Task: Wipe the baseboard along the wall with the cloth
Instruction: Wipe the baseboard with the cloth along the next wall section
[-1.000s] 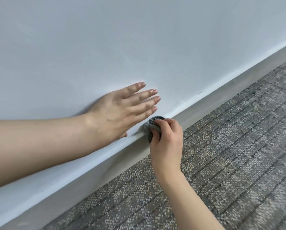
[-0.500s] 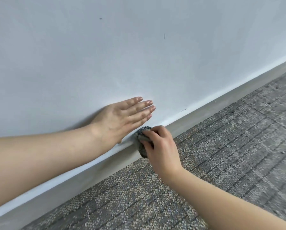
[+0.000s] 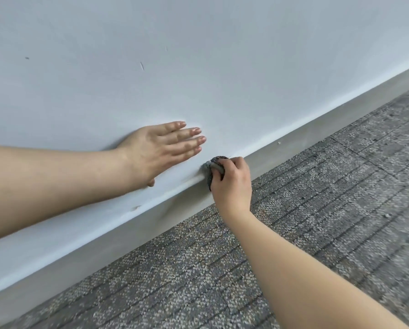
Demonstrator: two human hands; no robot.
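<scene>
Head view: cloth [image 3: 215,160] sat on baseboard [image 3: 317,131] top edge, 5 o'clock of left hand [image 3: 158,150].
Right hand [image 3: 233,184]: fingers gripped cloth.
Left hand: fingers lay flat on wall [image 3: 222,55].
Risk: small wad might slip off the edge under uneven pressure.

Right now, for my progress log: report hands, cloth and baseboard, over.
Left hand open, flat on wall. Right hand grips cloth against baseboard top edge. Nothing visible in the way; small speck on baseboard ahead.

A pale, matte painted wall [image 3: 222,55] rises above the left hand [image 3: 160,150], marked by a few small scuffs [image 3: 141,65]. Grey speckled carpet tiles [image 3: 329,198] with dark seams spread beside the right hand [image 3: 232,184].
</scene>
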